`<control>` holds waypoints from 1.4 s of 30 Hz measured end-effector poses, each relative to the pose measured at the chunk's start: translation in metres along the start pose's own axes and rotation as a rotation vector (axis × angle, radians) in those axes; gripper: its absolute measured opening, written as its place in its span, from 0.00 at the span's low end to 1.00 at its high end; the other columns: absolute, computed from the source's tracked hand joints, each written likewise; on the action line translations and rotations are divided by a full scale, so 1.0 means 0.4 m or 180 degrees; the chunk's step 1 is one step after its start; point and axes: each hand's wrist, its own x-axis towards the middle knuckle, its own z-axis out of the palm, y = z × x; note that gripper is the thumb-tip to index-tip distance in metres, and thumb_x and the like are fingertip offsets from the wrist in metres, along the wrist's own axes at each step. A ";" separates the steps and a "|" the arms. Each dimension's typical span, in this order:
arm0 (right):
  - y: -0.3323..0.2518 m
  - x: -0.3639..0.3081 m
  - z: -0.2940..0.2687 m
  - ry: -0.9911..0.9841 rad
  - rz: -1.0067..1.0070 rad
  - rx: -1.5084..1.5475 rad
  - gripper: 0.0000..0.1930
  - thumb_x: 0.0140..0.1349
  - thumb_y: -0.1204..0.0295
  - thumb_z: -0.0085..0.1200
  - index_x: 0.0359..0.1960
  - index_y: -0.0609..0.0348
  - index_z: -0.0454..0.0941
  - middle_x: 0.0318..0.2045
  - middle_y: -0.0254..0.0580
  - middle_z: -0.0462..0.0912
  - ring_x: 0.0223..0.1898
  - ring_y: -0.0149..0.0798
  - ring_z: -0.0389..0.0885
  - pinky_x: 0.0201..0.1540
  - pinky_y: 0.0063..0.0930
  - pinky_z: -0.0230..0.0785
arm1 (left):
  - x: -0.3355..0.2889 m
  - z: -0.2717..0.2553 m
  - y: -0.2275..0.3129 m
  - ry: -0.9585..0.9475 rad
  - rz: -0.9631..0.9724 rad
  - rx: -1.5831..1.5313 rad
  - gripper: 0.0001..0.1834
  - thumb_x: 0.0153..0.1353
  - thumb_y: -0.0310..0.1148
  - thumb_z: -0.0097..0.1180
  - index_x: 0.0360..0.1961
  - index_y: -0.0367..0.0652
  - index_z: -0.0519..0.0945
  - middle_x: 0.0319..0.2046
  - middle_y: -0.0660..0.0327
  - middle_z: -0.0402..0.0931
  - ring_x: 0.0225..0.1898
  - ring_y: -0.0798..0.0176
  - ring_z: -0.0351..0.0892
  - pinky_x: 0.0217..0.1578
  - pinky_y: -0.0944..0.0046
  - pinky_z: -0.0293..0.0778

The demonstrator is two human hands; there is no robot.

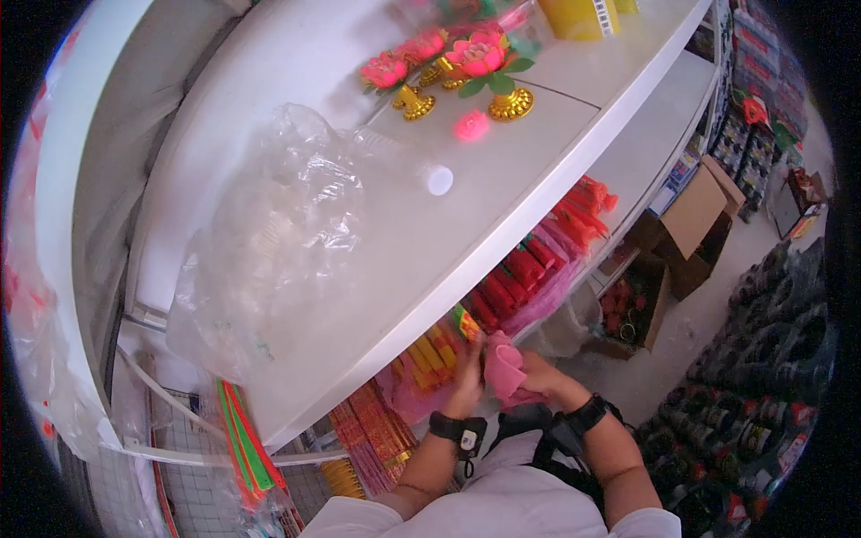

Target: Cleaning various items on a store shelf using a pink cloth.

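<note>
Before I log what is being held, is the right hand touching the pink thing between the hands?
Touching: the head view shows the right hand against the right side of the pink thing, with no gap.

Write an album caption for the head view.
Right hand holding a pink bundle, left hand close beside it, near a white shelf bearing artificial lotuses on gold stands.

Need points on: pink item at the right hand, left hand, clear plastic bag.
Pink item (505, 366): head view, on its folded middle.
Left hand (465, 375): head view, on its middle.
Clear plastic bag (278, 224): head view, on its crumpled middle.
</note>
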 end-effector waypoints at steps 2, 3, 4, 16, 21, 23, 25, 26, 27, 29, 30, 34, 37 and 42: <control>0.009 -0.003 0.002 0.0036 -0.0120 0.0267 0.20 0.47 0.61 0.54 0.36 0.66 0.73 0.30 0.38 0.76 0.32 0.27 0.71 0.35 0.25 0.66 | 0.003 -0.025 -0.007 0.0026 0.0116 -0.0236 0.26 0.56 0.49 0.47 0.48 0.40 0.65 0.42 0.63 0.68 0.43 0.68 0.68 0.44 0.69 0.64; 0.029 0.008 0.000 -0.0067 -0.0107 0.0370 0.20 0.48 0.62 0.53 0.37 0.66 0.72 0.31 0.37 0.76 0.32 0.27 0.71 0.35 0.24 0.65 | -0.003 -0.028 0.002 0.0033 0.0197 -0.0060 0.26 0.55 0.48 0.48 0.49 0.41 0.64 0.42 0.64 0.68 0.42 0.68 0.68 0.43 0.68 0.65; 0.046 0.021 -0.005 -0.0166 -0.0101 0.0473 0.20 0.48 0.62 0.53 0.37 0.66 0.72 0.31 0.37 0.76 0.33 0.26 0.70 0.35 0.24 0.65 | -0.006 -0.014 0.027 0.0033 0.0280 0.0119 0.27 0.55 0.48 0.49 0.50 0.42 0.63 0.41 0.64 0.68 0.42 0.67 0.68 0.43 0.68 0.65; 0.122 -0.001 -0.143 0.0443 -0.0163 0.0963 0.18 0.49 0.68 0.52 0.41 0.65 0.70 0.36 0.38 0.75 0.36 0.31 0.71 0.39 0.27 0.65 | 0.206 -0.234 0.113 0.0556 0.0329 0.1795 0.34 0.53 0.47 0.51 0.57 0.44 0.54 0.56 0.59 0.52 0.56 0.60 0.54 0.53 0.58 0.55; 0.035 -0.044 -0.200 0.1364 -0.0271 0.1579 0.13 0.53 0.70 0.49 0.40 0.61 0.70 0.34 0.35 0.75 0.33 0.30 0.71 0.36 0.25 0.65 | 0.272 -0.264 0.105 0.0791 0.0255 0.2810 0.35 0.51 0.36 0.53 0.58 0.41 0.53 0.58 0.54 0.49 0.58 0.57 0.51 0.55 0.58 0.51; 0.026 -0.049 -0.211 0.1598 -0.0288 0.1838 0.14 0.55 0.68 0.49 0.41 0.61 0.69 0.35 0.34 0.74 0.34 0.29 0.71 0.37 0.25 0.65 | 0.268 -0.259 0.102 0.0739 0.1110 0.4279 0.34 0.49 0.30 0.53 0.57 0.37 0.54 0.56 0.50 0.53 0.57 0.55 0.53 0.55 0.59 0.50; 0.031 -0.067 -0.222 0.1645 -0.0330 0.1763 0.15 0.54 0.67 0.50 0.41 0.61 0.69 0.35 0.34 0.74 0.34 0.30 0.71 0.37 0.25 0.65 | 0.230 -0.211 0.107 0.1280 0.1267 0.4228 0.34 0.48 0.29 0.54 0.56 0.36 0.54 0.56 0.48 0.53 0.57 0.53 0.53 0.56 0.59 0.50; 0.032 -0.072 -0.221 0.1589 -0.0382 0.1679 0.15 0.54 0.66 0.50 0.41 0.61 0.69 0.35 0.34 0.74 0.35 0.30 0.71 0.38 0.25 0.65 | 0.178 -0.188 0.118 0.1930 0.1433 0.4144 0.35 0.48 0.28 0.54 0.56 0.35 0.54 0.55 0.46 0.54 0.56 0.51 0.54 0.56 0.59 0.50; 0.047 -0.080 -0.234 0.1645 -0.0366 0.1692 0.15 0.54 0.66 0.50 0.41 0.61 0.69 0.35 0.34 0.74 0.35 0.30 0.71 0.38 0.25 0.65 | 0.149 -0.167 0.130 0.1870 0.1414 0.4160 0.35 0.48 0.28 0.54 0.56 0.35 0.54 0.55 0.46 0.54 0.56 0.51 0.54 0.56 0.59 0.50; 0.075 -0.087 -0.248 0.1321 -0.0212 0.1984 0.19 0.54 0.67 0.52 0.47 0.57 0.66 0.41 0.34 0.72 0.40 0.32 0.71 0.44 0.26 0.64 | 0.077 -0.168 0.157 0.1734 0.0485 0.3920 0.32 0.48 0.33 0.54 0.53 0.32 0.58 0.50 0.40 0.60 0.56 0.46 0.54 0.57 0.59 0.47; 0.078 -0.082 -0.244 0.1293 -0.0195 0.1976 0.19 0.54 0.67 0.52 0.47 0.57 0.66 0.41 0.34 0.72 0.40 0.32 0.71 0.44 0.26 0.64 | 0.064 -0.192 0.135 0.1764 0.0472 0.3905 0.32 0.48 0.33 0.54 0.53 0.32 0.58 0.50 0.40 0.60 0.56 0.46 0.54 0.57 0.59 0.47; 0.074 -0.074 -0.234 0.1372 -0.0051 0.1965 0.19 0.55 0.67 0.51 0.48 0.58 0.65 0.41 0.35 0.72 0.40 0.32 0.71 0.43 0.26 0.64 | 0.014 -0.118 0.105 0.1913 0.1545 0.5680 0.31 0.44 0.44 0.58 0.47 0.38 0.67 0.46 0.46 0.66 0.49 0.47 0.64 0.48 0.55 0.60; 0.057 -0.057 -0.217 0.1336 -0.0105 0.1941 0.20 0.54 0.65 0.51 0.47 0.60 0.65 0.41 0.35 0.72 0.40 0.31 0.70 0.43 0.25 0.64 | 0.047 -0.133 0.091 0.1751 0.0783 0.5365 0.35 0.41 0.44 0.61 0.49 0.38 0.64 0.49 0.43 0.62 0.51 0.46 0.60 0.51 0.55 0.58; 0.043 -0.041 -0.197 0.0979 0.0019 0.1912 0.23 0.53 0.65 0.51 0.48 0.63 0.64 0.41 0.36 0.72 0.41 0.30 0.70 0.43 0.24 0.63 | 0.185 -0.490 -0.072 0.2040 0.0863 0.5191 0.37 0.39 0.43 0.61 0.51 0.36 0.63 0.50 0.42 0.60 0.52 0.47 0.59 0.51 0.57 0.57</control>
